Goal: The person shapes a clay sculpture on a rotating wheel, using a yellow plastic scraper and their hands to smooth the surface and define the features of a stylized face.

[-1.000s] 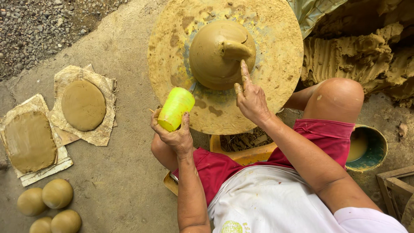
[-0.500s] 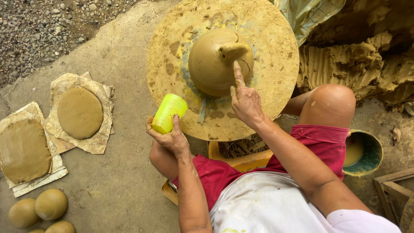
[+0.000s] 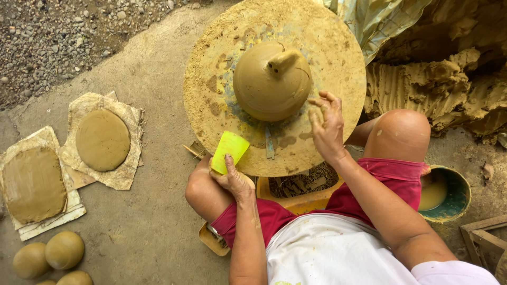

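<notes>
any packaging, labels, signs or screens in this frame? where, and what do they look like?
No labels, signs or screens in view.
Closest to packaging:
Plastic sheet: top right, behind the wheel; crumpled, pale yellow-green, translucent.
Paper sheets: on the ground at left, under flat clay slabs; torn, beige.
Left hand holds a plain yellow-green card, no print visible.

Soft even daylight, sharp focus, faint shadows.
</notes>
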